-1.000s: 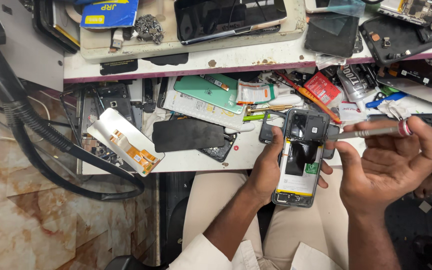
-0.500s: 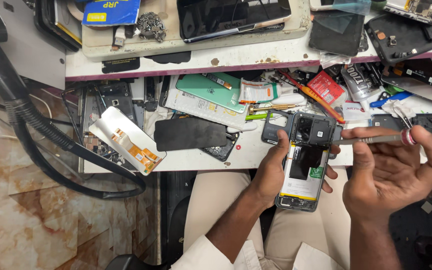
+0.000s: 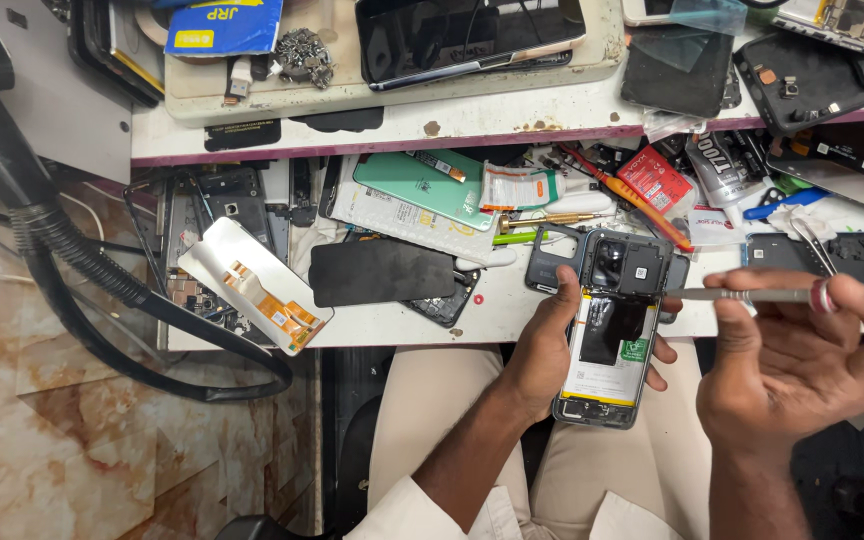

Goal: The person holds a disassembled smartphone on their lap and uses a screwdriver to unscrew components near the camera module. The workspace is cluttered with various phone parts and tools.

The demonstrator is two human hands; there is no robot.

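Observation:
My left hand [image 3: 544,345] grips an opened phone [image 3: 612,330] with its back cover off, held upright over my lap at the bench's front edge. Its battery with a black patch and a small green sticker shows, and the camera block sits at the top. My right hand [image 3: 802,365] pinches a thin metal screwdriver [image 3: 742,295] that lies level, its tip pointing left at the phone's upper right edge. Whether the tip touches the phone I cannot tell.
The white bench [image 3: 512,300] is crowded with phone parts: a display panel with orange flex cable [image 3: 252,285], a black panel [image 3: 382,272], a green back cover [image 3: 422,182], glue tubes, an orange-handled tool [image 3: 632,195]. A raised shelf [image 3: 402,115] carries more phones. A black hose [image 3: 82,260] loops at left.
The phone and both hands have shifted slightly up and right toward the bench edge. The screwdriver tip has come closer to the phone's upper right side.

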